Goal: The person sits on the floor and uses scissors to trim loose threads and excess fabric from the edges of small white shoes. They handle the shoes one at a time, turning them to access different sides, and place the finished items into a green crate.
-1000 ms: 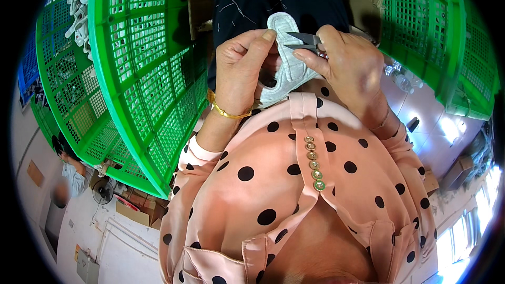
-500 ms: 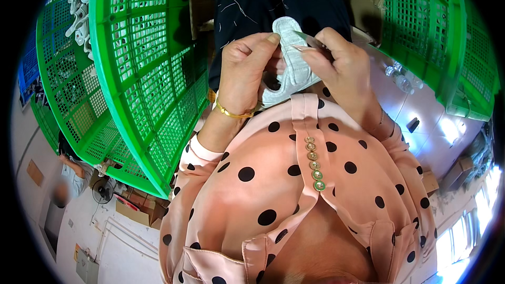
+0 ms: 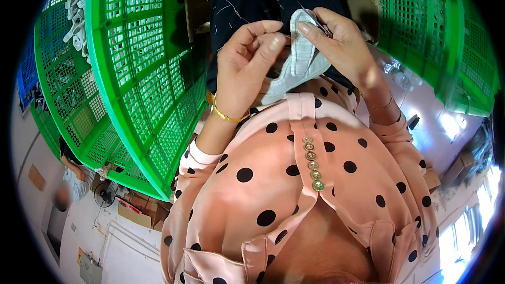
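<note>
My right hand (image 3: 339, 42) grips a light grey, padded fabric piece (image 3: 301, 66) with a stitched, rounded strap end, the thumb pressed on its face. A dark, narrow object (image 3: 324, 27) shows behind the strap, between that hand's fingers; its kind cannot be made out. Just left of the strap, my left hand (image 3: 250, 55) has its thumb and fingertips pinched together. A thin line like a thread runs from those fingertips toward the fabric. The lower part of the piece hangs between my hands, over my lap.
Tall green plastic baskets stand at my left (image 3: 139, 73) and right (image 3: 421, 26). Similar pale pieces (image 3: 77, 16) hang over a basket at far left. Clear bottles (image 3: 402, 76) lie on the floor at right. A person (image 3: 73, 181) and a fan (image 3: 105, 194) are at lower left.
My left hand has let go of the fabric's edge and drawn slightly away. The strap end has moved right and up, now under my right thumb; the pointed metal tip is no longer visible.
</note>
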The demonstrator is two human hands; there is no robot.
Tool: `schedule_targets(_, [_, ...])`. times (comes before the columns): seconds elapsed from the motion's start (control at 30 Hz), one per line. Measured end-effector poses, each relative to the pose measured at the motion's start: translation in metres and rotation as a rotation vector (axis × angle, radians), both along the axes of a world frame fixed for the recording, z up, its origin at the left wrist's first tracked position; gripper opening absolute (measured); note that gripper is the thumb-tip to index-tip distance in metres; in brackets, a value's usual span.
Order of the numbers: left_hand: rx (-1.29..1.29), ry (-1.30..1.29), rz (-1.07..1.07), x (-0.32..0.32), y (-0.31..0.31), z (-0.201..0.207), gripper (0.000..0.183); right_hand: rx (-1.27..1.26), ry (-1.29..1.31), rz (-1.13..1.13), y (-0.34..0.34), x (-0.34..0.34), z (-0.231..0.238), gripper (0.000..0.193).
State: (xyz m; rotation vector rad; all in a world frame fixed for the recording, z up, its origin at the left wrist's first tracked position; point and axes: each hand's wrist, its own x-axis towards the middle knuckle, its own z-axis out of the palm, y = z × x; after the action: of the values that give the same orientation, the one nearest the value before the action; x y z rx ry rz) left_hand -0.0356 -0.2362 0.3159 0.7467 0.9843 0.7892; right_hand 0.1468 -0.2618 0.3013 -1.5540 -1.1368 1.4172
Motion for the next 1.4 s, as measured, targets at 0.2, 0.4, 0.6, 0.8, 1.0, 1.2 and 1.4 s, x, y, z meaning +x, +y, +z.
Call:
schedule_targets(0.2, [0.416,0.48,-0.045,-0.001,-0.005,-0.017,0.018,0.011,-0.184,0.077,0.001,-0.009,0.007,0.027])
schedule_targets(0.4, [0.359,0.49,-0.021,-0.001,0.003,-0.031,0.01,0.189,-0.31,-0.074,0.002,0.003,-0.002,0.03])
schedule_targets(0.6, [0.203,0.159,0.041,-0.004,0.01,-0.037,0.011,0.538,-0.863,0.171,0.0,0.004,0.004,0.044])
schedule_targets(0.8, [0.19,0.016,0.112,-0.001,0.012,-0.037,0.016,0.584,-1.08,0.291,-0.001,0.004,0.008,0.047])
schedule_targets(1.0, [0.12,0.216,-0.11,-0.014,0.009,-0.038,0.017,0.584,-1.106,0.36,0.001,0.004,0.011,0.046])
schedule_targets(1.2, [0.247,0.306,-0.04,-0.015,0.006,-0.047,0.015,0.58,-1.18,0.375,0.004,0.0,0.01,0.046])
schedule_targets(1.4, [0.695,0.555,-0.04,-0.015,0.008,-0.052,0.012,0.635,-1.204,0.372,0.009,-0.005,0.001,0.043])
